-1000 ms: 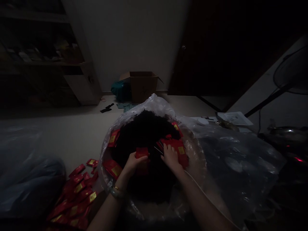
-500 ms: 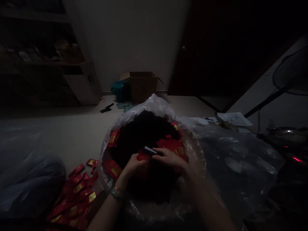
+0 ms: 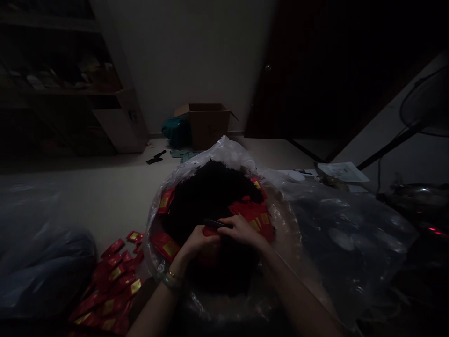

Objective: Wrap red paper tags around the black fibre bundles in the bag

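Observation:
My left hand (image 3: 197, 241) pinches a small red packet (image 3: 209, 232) over a heap of dark, loose, leaf-like stuff (image 3: 213, 185). In my right hand (image 3: 242, 230) is a slim dark bar-shaped tool (image 3: 214, 223), lying across the packet's top edge; the dim light hides its exact kind. The heap fills a round container lined with clear plastic (image 3: 228, 150). Flat red packets (image 3: 250, 215) lie on the heap's right side, just beyond my right hand. More red packets (image 3: 166, 245) rest along the left rim.
Sealed-looking red packets (image 3: 115, 285) are piled on the floor at left, beside a plastic-covered dark bundle (image 3: 52, 271). A large plastic sheet (image 3: 351, 234) spreads at right. An open cardboard box (image 3: 209, 128) stands against the wall, near a dark door (image 3: 301, 84).
The dark tool has turned from slanting up, with a pale face showing, to lying nearly level over the packet. My right hand has shifted slightly left; my left hand stays on the packet.

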`<state>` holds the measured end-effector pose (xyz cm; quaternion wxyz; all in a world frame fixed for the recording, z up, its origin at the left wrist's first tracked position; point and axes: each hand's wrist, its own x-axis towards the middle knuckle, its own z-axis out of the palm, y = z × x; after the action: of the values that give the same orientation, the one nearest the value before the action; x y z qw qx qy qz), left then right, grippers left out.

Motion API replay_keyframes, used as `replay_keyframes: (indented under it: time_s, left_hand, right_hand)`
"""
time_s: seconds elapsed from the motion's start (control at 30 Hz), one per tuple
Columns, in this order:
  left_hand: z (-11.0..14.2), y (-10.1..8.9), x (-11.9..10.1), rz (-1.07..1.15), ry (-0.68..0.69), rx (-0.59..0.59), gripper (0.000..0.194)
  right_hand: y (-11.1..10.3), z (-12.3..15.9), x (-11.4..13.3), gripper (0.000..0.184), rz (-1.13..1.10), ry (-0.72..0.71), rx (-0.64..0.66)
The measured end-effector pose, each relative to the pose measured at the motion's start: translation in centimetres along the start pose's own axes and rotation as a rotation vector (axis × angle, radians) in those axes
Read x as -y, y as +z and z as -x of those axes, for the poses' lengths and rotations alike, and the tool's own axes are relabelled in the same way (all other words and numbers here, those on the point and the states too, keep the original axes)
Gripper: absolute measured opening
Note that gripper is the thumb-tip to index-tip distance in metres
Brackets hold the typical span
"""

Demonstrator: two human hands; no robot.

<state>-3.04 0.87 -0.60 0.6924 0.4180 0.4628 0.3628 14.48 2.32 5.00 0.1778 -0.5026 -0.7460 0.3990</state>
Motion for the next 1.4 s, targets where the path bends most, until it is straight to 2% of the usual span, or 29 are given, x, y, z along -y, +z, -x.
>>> replay_keyframes:
  time_s: [0.1, 0.3, 0.7, 1.07, 1.27, 1.4]
  left_hand:
    - [-0.1, 0.0, 0.2, 0.000, 0.005, 0.012, 0.042]
    - [0.1, 0.1, 0.1, -0.040, 0.028, 0.040, 0.036]
    - [0.1, 0.0, 0.0, -0.121, 0.031, 0.025, 0.034]
    - [0.0, -0.1, 0.3, -0.102, 0.042, 0.045, 0.034]
    - [-0.2, -0.1, 0.1, -0.106, 0.047, -0.002, 0.037]
    - [-0.3, 0.0, -0.7, -0.050, 0.159, -0.104, 0.044]
  right_hand:
    - [0.1, 0.0, -0.2, 0.038, -0.031, 0.007, -0.014]
    - [-0.4, 0.5, -0.3, 0.039, -0.060, -0.048, 0.076]
    - [0.1, 0.5, -0.4, 0.033, -0.051, -0.050, -0.003]
    - [-0.2, 0.6, -0.1, 0.035, -0.058, -0.053, 0.022]
    - [-0.2, 0.4, -0.3, 0.033, -0.037, -0.052, 0.007]
    - [-0.5, 0.2, -0.4, 0.034, -0.032, -0.020, -0.015]
